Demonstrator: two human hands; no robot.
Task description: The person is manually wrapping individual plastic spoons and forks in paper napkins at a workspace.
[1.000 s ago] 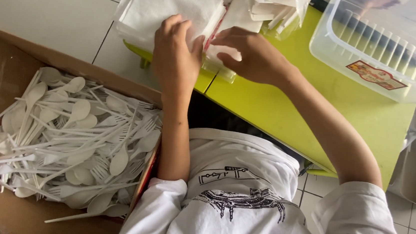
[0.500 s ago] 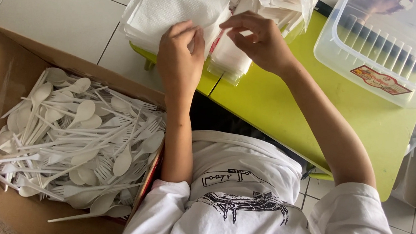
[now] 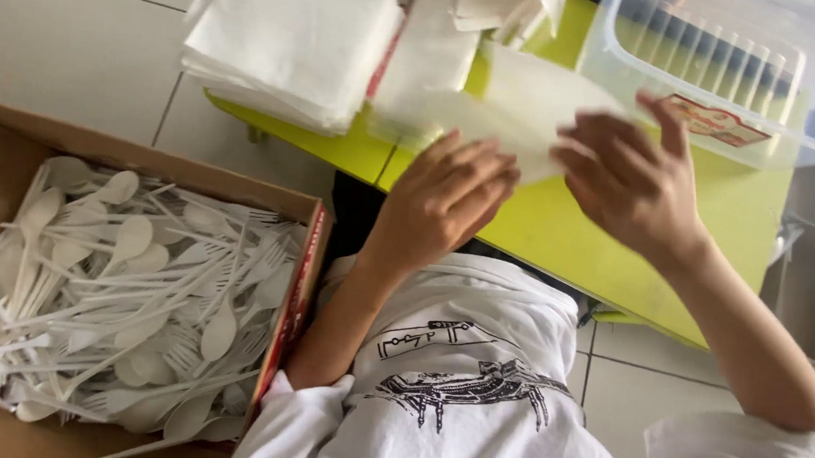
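Both my hands hold one white paper napkin [image 3: 512,106] flat above the lime-green table [image 3: 612,247]. My left hand [image 3: 449,198] grips its near left edge, fingers curled under it. My right hand [image 3: 628,180] pinches its right side, close to a clear plastic bin [image 3: 736,71]. A thick stack of white napkins [image 3: 297,33] lies at the table's far left corner, with more loose folded napkins [image 3: 491,1] behind the one I hold.
A brown cardboard box [image 3: 3,140] on the tiled floor to my left holds several white plastic spoons and forks [image 3: 128,283]. My white printed shirt [image 3: 452,390] fills the lower middle. The table's near edge runs diagonally in front of me.
My hands pulled a single napkin off the pile and carried it right and toward me. The view shifted closer to the table.
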